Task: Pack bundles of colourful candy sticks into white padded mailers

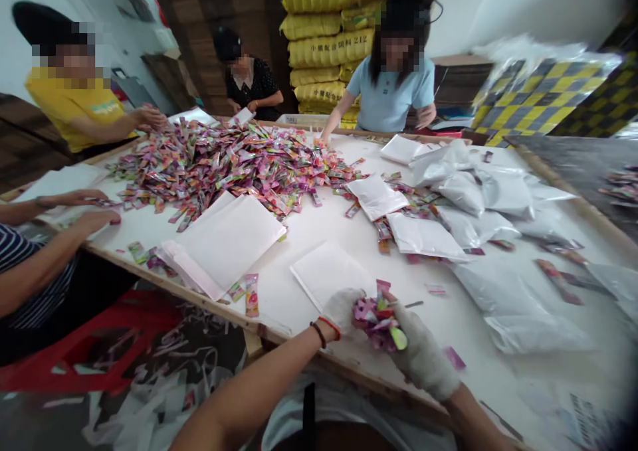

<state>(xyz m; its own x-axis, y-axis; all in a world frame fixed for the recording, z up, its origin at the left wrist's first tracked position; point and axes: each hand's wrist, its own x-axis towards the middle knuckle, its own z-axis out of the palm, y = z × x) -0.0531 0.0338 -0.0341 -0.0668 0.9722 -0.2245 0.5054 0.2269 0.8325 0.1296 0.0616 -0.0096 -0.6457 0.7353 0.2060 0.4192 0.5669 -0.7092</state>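
Both of my hands wear white gloves and meet over the near edge of a white table. My left hand and my right hand are closed together around a bunch of small colourful sachets. A flat white bag lies on the table just beyond my left hand. A big heap of the same colourful sachets covers the far left part of the table.
A stack of flat white bags lies at left; filled white bags are piled at right. Other people sit around the table: two at left, two at the far side. Yellow sacks are stacked behind. A red stool stands below left.
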